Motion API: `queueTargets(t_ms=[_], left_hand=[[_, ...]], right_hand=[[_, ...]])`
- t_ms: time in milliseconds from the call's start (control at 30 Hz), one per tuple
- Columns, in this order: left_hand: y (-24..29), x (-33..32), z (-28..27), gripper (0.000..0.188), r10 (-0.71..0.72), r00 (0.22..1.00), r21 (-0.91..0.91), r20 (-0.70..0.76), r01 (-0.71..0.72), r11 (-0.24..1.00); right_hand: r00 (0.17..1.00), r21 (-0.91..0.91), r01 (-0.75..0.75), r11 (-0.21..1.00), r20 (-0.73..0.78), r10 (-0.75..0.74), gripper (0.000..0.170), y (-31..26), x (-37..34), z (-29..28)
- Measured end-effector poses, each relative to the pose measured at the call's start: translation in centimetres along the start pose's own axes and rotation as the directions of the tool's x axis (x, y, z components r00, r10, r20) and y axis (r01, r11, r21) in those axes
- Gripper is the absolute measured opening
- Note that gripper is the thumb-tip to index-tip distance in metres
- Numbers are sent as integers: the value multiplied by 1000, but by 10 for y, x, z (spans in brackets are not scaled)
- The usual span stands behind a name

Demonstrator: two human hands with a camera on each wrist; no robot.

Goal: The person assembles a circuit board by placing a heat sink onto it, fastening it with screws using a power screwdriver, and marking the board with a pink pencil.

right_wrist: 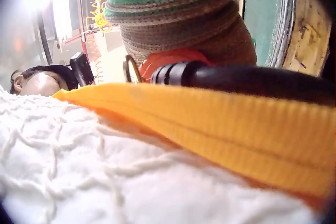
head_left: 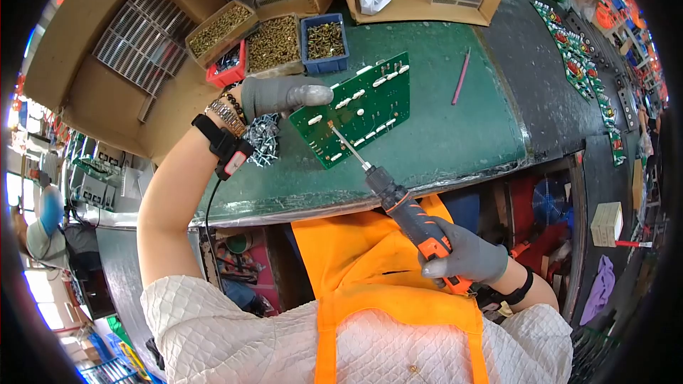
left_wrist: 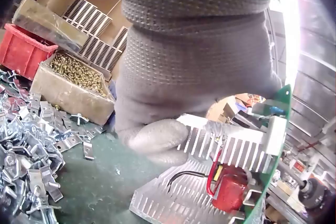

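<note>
A grey-gloved left hand [head_left: 288,96] grips the upper left edge of a green circuit board [head_left: 384,103], which stands tilted over the green bench top. In the left wrist view, its fingers [left_wrist: 157,137] curl at a finned metal heat sink [left_wrist: 231,150] on the board's other side, near a red component [left_wrist: 231,187]. The right hand [head_left: 469,252], gloved too, holds a black and orange power screwdriver [head_left: 409,213] by its handle. Its long bit meets the board's face near a small copper-coloured spot. The right wrist view shows mostly the cuff, a black cable and clothing.
Behind the board stand a blue bin [head_left: 324,44] and a cardboard box [head_left: 274,46] of brassy screws, beside a red bin [head_left: 229,71]. Loose metal clips [head_left: 263,141] lie left of the board. A pink pen [head_left: 462,78] lies at right. Large cartons [head_left: 427,7] line the back.
</note>
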State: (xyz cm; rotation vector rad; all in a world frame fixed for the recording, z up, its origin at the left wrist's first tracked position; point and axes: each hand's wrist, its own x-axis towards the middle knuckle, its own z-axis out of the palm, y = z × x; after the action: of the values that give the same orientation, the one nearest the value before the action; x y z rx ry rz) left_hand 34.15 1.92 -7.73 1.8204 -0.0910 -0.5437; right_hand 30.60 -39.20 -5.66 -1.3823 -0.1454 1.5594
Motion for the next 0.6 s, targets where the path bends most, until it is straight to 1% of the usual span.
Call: queueTargets(t_ms=[33,100,133,200,233,267,300,333,367,400,433,467,500,533,567,600], left_hand=[[1,-1,-1,71,1,1000,-1,-2,-1,1000],[10,-1,-1,68,-56,994,16,89,55,998],[10,-1,2,68,-55,995,16,88,54,998],[10,-3,8,68,-5,998,-191,70,18,981],[7,-2,6,68,-5,998,-193,69,18,981],[3,-1,2,69,-38,996,-157,79,50,986],[4,-1,2,69,-73,993,-122,88,84,989],[5,-2,4,69,-75,994,-123,85,85,989],[9,-1,7,68,-38,996,-108,86,48,993],[15,-3,8,68,-3,996,-91,90,11,996],[20,-5,4,68,-7,996,-89,93,16,996],[24,-7,0,66,-142,988,44,57,140,989],[26,-6,-2,64,-267,964,171,7,262,950],[23,-4,1,64,-265,964,171,12,259,950],[18,-3,6,64,-130,989,32,77,128,991],[15,-3,9,64,13,993,-115,120,1,993]], right_hand=[[1000,-2,0,1000,2,0,77,-1,0,0],[1000,-11,8,1000,-15,-9,77,-2,2,-1],[999,-16,16,1000,-31,-16,76,-2,3,-1],[999,-24,23,999,-26,-24,76,-2,3,-1],[999,-31,30,999,-21,-30,75,-2,3,-2],[999,-33,27,999,-20,-28,75,-4,2,-1],[1000,-35,18,999,-11,-18,70,-8,-1,1],[1000,-38,10,999,0,-10,65,-13,-4,3],[1000,-39,12,999,5,-12,65,-20,-8,6],[997,49,-56,997,53,54,58,-29,-13,9],[988,136,-131,982,105,117,51,-36,-19,13],[988,141,-132,981,105,117,51,-41,-21,16],[981,134,-185,974,89,174,47,-46,-23,20],[971,128,-238,963,72,230,43,-49,-24,24],[970,132,-239,962,69,231,43,-52,-25,26],[973,139,-228,964,75,219,42,-53,-26,28]])
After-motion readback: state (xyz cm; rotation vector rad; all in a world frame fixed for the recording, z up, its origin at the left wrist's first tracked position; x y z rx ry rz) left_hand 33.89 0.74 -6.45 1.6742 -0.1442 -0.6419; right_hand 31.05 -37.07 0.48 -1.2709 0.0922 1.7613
